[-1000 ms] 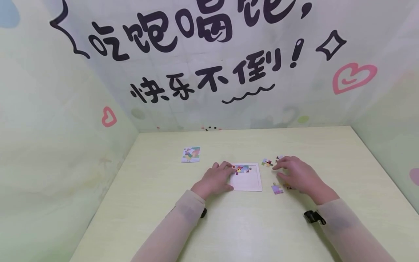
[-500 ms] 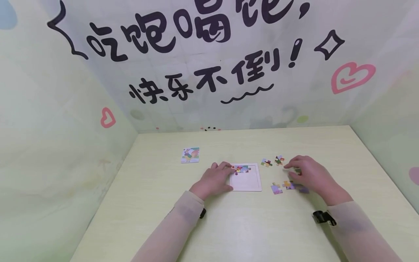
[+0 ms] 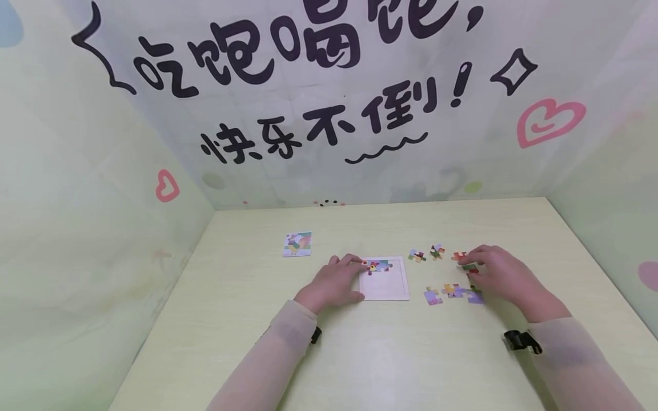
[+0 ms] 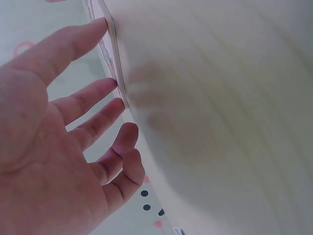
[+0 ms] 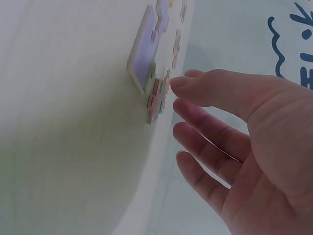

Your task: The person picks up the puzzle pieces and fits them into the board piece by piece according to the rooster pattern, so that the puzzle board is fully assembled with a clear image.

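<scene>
A white puzzle tray [image 3: 385, 288] lies on the table, with several joined puzzle pieces [image 3: 381, 265] along its top edge. My left hand [image 3: 331, 282] rests on the tray's left side; the left wrist view has its thumb and some fingertips touching the tray edge [image 4: 116, 54]. Over the loose pieces on the right, my right hand [image 3: 506, 274] hovers with loosely bent fingers and nothing visible between them. Under its fingertips are a red piece [image 3: 458, 257] and a green-and-red piece [image 3: 472, 269], partly covered. The right wrist view shows a lavender piece [image 5: 143, 58] near the thumb.
Two multicoloured pieces [image 3: 437, 252] lie behind, right of the tray. Nearer the front are a lilac piece [image 3: 433, 295], an orange-and-purple piece [image 3: 453, 290] and another lilac piece [image 3: 475, 297]. A picture card [image 3: 297, 244] sits at the back left. Printed walls enclose the table.
My right hand has moved to the right across the loose pieces, uncovering several that it hid before. The left hand has stayed on the tray.
</scene>
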A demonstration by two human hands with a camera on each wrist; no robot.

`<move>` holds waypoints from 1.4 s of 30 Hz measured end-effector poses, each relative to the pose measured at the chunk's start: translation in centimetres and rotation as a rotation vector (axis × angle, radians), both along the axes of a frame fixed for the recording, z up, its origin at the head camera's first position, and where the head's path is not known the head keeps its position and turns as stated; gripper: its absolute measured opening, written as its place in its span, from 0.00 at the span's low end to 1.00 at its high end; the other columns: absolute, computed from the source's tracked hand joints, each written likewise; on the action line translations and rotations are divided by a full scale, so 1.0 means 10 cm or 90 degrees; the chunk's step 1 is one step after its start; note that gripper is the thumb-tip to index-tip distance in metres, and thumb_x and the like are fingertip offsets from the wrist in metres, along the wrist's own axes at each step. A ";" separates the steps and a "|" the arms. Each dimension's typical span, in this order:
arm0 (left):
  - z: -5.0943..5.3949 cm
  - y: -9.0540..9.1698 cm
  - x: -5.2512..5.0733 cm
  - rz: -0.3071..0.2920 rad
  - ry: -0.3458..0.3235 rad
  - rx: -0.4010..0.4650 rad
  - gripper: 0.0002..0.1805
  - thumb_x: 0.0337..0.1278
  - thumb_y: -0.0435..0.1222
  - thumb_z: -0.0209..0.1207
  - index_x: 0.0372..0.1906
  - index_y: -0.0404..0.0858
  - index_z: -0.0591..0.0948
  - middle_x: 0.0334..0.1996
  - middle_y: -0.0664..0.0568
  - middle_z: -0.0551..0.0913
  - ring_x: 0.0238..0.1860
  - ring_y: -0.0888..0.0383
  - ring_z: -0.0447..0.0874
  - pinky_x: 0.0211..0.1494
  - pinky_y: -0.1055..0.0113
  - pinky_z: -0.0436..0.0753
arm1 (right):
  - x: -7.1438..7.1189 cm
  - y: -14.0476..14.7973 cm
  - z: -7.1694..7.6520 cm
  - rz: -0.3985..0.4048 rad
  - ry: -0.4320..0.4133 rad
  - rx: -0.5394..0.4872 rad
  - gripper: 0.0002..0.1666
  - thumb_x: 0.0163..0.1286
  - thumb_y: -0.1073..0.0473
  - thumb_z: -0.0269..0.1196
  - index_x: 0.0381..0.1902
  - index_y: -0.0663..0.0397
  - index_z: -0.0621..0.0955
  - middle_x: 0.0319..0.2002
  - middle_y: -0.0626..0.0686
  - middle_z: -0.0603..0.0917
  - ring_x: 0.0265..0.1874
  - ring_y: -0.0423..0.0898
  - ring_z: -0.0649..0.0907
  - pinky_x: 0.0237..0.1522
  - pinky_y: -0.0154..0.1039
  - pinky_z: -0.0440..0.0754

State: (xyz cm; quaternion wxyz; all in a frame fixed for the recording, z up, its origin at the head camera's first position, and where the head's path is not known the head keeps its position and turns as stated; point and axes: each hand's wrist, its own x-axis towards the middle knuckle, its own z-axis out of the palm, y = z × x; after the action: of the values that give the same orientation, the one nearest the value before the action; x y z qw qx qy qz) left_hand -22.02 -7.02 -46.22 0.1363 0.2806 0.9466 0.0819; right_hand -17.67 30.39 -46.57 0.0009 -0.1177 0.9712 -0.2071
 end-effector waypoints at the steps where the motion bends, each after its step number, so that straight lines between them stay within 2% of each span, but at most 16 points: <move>1: 0.00 0.00 0.00 -0.001 -0.001 0.003 0.40 0.59 0.51 0.70 0.76 0.52 0.71 0.75 0.57 0.68 0.63 0.51 0.69 0.61 0.55 0.77 | 0.00 0.02 0.00 0.000 -0.002 0.000 0.15 0.62 0.67 0.70 0.47 0.54 0.90 0.51 0.62 0.87 0.53 0.65 0.82 0.54 0.64 0.80; 8: 0.00 -0.01 0.00 -0.001 -0.009 0.013 0.40 0.60 0.50 0.70 0.76 0.50 0.71 0.75 0.56 0.68 0.62 0.50 0.70 0.62 0.54 0.77 | 0.00 0.12 -0.01 0.014 -0.015 -0.007 0.18 0.60 0.70 0.70 0.48 0.53 0.90 0.50 0.62 0.87 0.52 0.66 0.82 0.53 0.64 0.80; 17: -0.03 -0.03 0.01 0.006 -0.012 0.015 0.40 0.59 0.50 0.70 0.76 0.51 0.71 0.75 0.57 0.68 0.63 0.50 0.69 0.62 0.53 0.77 | -0.02 0.20 -0.04 0.018 -0.033 -0.014 0.15 0.65 0.69 0.65 0.47 0.52 0.90 0.51 0.61 0.88 0.49 0.61 0.85 0.52 0.62 0.82; 22: -0.01 -0.03 0.01 0.006 -0.013 0.019 0.40 0.59 0.50 0.71 0.76 0.51 0.71 0.75 0.57 0.68 0.63 0.50 0.69 0.63 0.53 0.77 | -0.02 0.21 -0.04 0.003 -0.045 -0.021 0.15 0.64 0.68 0.67 0.47 0.53 0.90 0.50 0.61 0.88 0.42 0.55 0.84 0.44 0.54 0.84; 29: 0.02 -0.03 0.01 0.006 -0.017 0.025 0.40 0.59 0.50 0.71 0.76 0.49 0.71 0.75 0.56 0.68 0.63 0.50 0.70 0.63 0.53 0.77 | -0.01 0.21 -0.03 0.002 -0.046 -0.026 0.15 0.61 0.67 0.70 0.47 0.54 0.90 0.44 0.55 0.87 0.37 0.47 0.78 0.35 0.40 0.77; 34: 0.02 -0.03 0.01 0.008 -0.019 0.024 0.40 0.59 0.50 0.71 0.76 0.49 0.71 0.75 0.57 0.68 0.63 0.50 0.70 0.63 0.53 0.77 | 0.00 0.21 -0.03 -0.001 -0.049 -0.026 0.14 0.62 0.66 0.71 0.47 0.56 0.89 0.41 0.54 0.86 0.34 0.46 0.75 0.32 0.37 0.73; 42: 0.00 -0.03 0.01 0.009 -0.019 0.026 0.40 0.59 0.50 0.71 0.76 0.49 0.71 0.75 0.57 0.68 0.62 0.50 0.71 0.62 0.54 0.77 | 0.01 0.19 -0.05 -0.002 -0.044 -0.031 0.14 0.62 0.63 0.72 0.47 0.54 0.90 0.41 0.52 0.86 0.34 0.45 0.75 0.31 0.36 0.73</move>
State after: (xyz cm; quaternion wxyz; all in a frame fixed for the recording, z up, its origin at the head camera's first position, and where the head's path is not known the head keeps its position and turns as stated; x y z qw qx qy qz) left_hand -21.95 -7.28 -46.20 0.1444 0.2755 0.9444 0.1064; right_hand -17.54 32.29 -47.03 0.0312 -0.1092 0.9655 -0.2343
